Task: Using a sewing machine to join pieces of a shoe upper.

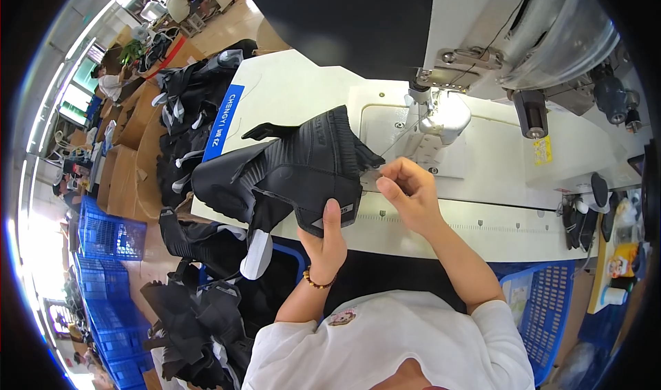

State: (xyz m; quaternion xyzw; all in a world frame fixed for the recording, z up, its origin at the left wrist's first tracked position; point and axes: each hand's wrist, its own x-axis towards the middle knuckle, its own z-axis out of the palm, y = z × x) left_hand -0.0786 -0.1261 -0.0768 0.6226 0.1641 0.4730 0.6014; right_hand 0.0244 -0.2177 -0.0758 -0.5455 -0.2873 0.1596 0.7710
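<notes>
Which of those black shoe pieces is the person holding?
The black upper over the white sewing table, gripped by the left hand; the other black pieces heaped past the table's left end are in neither hand.

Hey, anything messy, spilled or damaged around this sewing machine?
Nothing looks plainly spilled or damaged. The black pieces at lower left lie in a jumbled heap, facing different ways, so they look untidy, though that may be normal.

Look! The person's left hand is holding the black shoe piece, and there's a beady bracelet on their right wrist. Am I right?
Almost! The beaded bracelet is on the wrist of the left hand, the same one that holds the black shoe piece, not on the right. The head view shows it.
</notes>
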